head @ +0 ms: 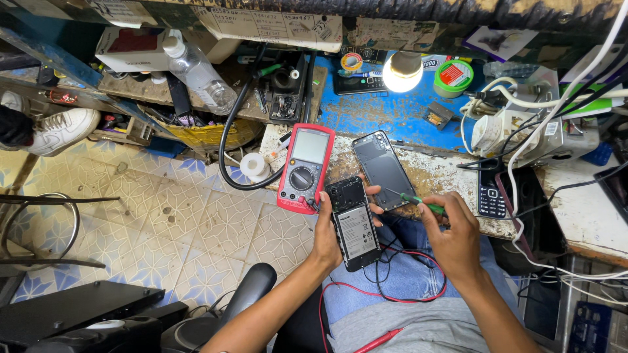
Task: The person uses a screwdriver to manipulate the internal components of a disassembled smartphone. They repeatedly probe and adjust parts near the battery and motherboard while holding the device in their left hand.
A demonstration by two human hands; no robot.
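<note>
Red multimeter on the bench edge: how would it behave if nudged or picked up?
The red multimeter looks rigid and boxy, so probably no flex. Its lower end seems to overhang the bench edge near the left hand, so a nudge may tip it off. Its leads would likely drag when lifted.

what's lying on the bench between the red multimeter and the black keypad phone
In the head view, a detached phone back cover lies between the red multimeter and the keypad phone.

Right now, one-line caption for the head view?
Left hand holds an opened phone; right hand holds a green screwdriver.
</note>
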